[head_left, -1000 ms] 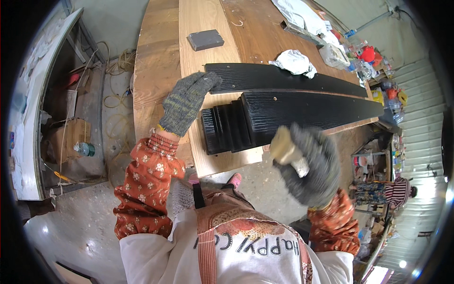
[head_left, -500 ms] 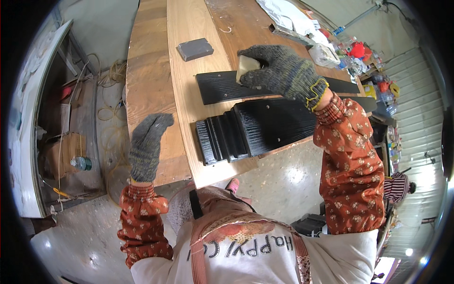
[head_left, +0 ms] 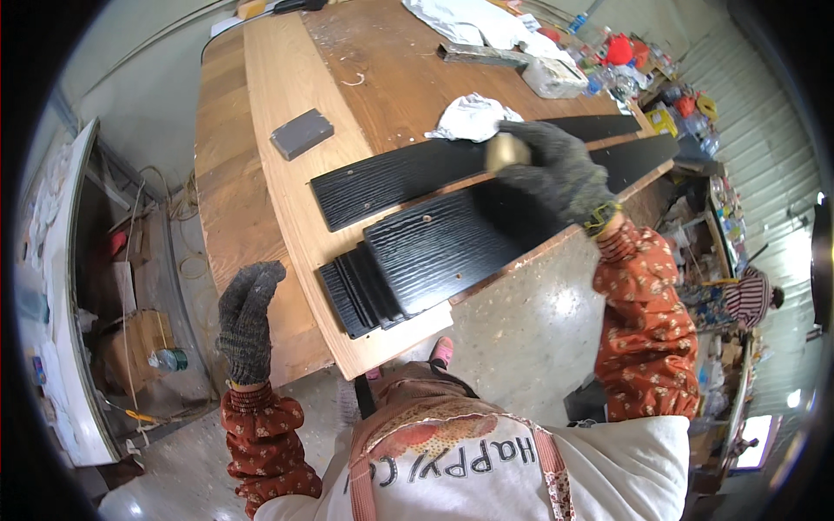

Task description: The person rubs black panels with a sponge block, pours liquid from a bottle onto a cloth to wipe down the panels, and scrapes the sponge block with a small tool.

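My right hand [head_left: 560, 174], in a dark knitted glove, grips a small pale cream block [head_left: 504, 154], blurred by motion. It is over the two black boards, and I cannot tell whether the block touches them. The nearer black board [head_left: 460, 234] has ridged grain, small holes and a stepped, moulded left end. Behind it is a plainer black board [head_left: 391, 180]. My left hand [head_left: 246, 326], gloved too, hovers by the table's left front edge. Its fingers are loosely bent, with nothing visible in them.
On the wooden table [head_left: 239, 195], a grey block [head_left: 301, 134] sits left of the boards. A crumpled white cloth [head_left: 473, 117] lies behind them, a metal bar [head_left: 482, 55] farther back. Shelving [head_left: 61, 286] stands at left. Another person [head_left: 751, 297] is far right, near piled bottles.
The view has shifted right. My right hand has moved rightward along the black boards with the cream block, uncovering the white cloth behind. My left hand stays at the table's left edge.
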### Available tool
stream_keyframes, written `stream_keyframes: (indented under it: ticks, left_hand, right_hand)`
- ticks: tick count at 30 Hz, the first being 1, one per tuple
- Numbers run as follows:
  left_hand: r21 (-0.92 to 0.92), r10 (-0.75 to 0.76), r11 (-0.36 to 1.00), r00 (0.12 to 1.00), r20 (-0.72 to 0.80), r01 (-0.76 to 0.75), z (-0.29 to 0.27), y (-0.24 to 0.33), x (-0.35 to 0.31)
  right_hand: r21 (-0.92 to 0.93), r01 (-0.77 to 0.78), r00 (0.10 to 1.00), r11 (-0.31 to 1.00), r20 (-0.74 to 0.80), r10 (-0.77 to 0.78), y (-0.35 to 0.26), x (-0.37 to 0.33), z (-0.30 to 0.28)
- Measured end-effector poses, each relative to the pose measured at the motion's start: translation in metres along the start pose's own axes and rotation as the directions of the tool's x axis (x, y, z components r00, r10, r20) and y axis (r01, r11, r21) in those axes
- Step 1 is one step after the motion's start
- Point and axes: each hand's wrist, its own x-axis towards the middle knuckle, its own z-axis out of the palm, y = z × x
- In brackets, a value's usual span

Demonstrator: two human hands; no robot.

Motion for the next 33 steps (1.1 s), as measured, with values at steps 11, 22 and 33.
stream_keyframes:
  ticks: [11,22,33]
  left_hand:
    - [0.194,-0.071,0.98,0.993,0.095,0.052,0.011,0.049,0.019]
    - [0.26,-0.169,0.959,0.963,0.208,0.112,0.069,0.12,0.086]
    - [0.585,-0.021,0.608,0.725,0.689,-0.538,0.254,0.134,0.23]
  right_hand:
    - [-0.487,-0.101,0.993,0.867,-0.104,0.057,0.023,-0.009,-0.026]
    - [-0.406,0.085,0.993,0.91,0.105,-0.046,0.019,-0.005,-0.036]
    - [0.479,-0.141,0.84,0.866,-0.405,0.361,0.252,-0.007,-0.133]
